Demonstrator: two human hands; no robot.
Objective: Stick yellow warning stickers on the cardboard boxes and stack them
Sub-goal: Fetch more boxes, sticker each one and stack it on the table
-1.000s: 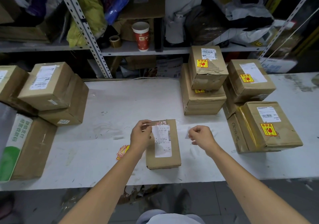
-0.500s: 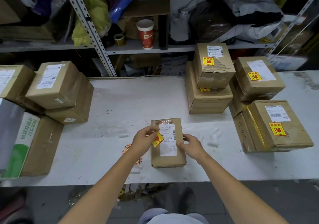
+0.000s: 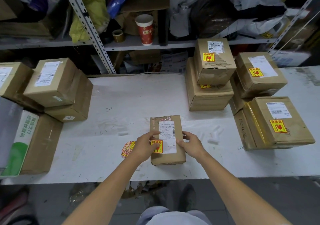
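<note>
A long white bench [image 3: 121,103] runs across the view, with a metal shelf [image 3: 121,45] behind it crowded with bags and a red paper cup [image 3: 145,29]. On the left end of the bench sits a group of cardboard boxes without yellow stickers [image 3: 52,82], one large box with a green and white side [image 3: 22,143] nearest the front edge. On the right end stand the boxes already stickered: a two-high stack [image 3: 210,79] near the middle, another stack [image 3: 258,75] just beside it, and a yellow-taped box [image 3: 280,122] lying in front of those.

Near the front edge, between the two groups, lies a small cardboard box [image 3: 167,139] flat on the bench, white shipping label up. The left hand [image 3: 145,145] rests on its left side, fingers pressed down on a yellow warning sticker [image 3: 157,146] that sits on the box top, overlapping the label's left edge. The right hand [image 3: 191,145] clasps the box's right edge, fingers curled narrowly around it. A small pile of spare stickers [image 3: 127,148] lies on the bench just left of the left hand. Bits of white backing paper [image 3: 213,136] are scattered to the right of the box.
</note>
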